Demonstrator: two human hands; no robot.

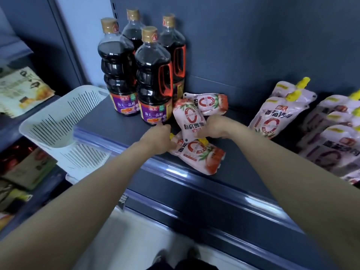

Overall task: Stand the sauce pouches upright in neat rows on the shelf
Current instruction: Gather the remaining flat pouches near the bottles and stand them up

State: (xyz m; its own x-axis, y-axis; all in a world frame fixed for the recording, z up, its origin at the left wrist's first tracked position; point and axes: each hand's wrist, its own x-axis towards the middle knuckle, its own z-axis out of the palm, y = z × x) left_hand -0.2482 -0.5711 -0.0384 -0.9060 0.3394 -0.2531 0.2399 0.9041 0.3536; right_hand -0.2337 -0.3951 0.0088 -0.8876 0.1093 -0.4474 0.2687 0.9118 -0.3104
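Observation:
Three white and red sauce pouches lie flat in a loose heap on the dark shelf. The front pouch rests by the shelf edge, and my left hand grips its yellow-capped end. The middle pouch lies upside down on top, and my right hand holds its lower end. A third pouch lies behind them near the back wall. To the right, upright pouches with yellow caps stand in rows.
Several dark soy sauce bottles stand just left of the heap. A white slotted basket sits at the shelf's left end. More pouches fill the far right. Boxed goods occupy the neighbouring shelves on the left.

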